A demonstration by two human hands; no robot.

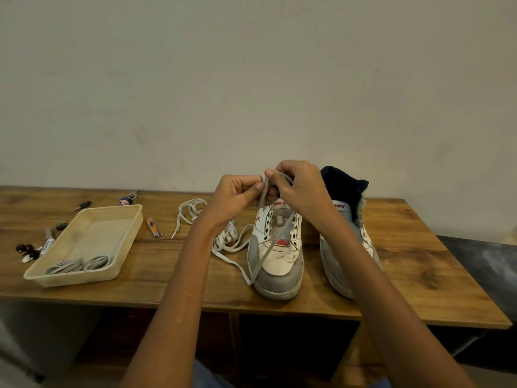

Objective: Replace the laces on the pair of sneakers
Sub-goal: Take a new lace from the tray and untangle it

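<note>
Head view: my left hand [240,193] and right hand [296,186] pinch the grey lace [264,257] above the left sneaker [275,253]; I'd even both ends before threading eyelets at 12 o'clock.

Both forearms were bare from the lower frame edge to the wrists; no sleeves, cuffs or gloves were visible. The left hand [240,193] and right hand [298,184] carried no rings, and neither wrist bore a watch or band. Fingernails appeared short. A patch of blue fabric [205,377], apparently clothing, showed at the bottom edge between the arms
</note>
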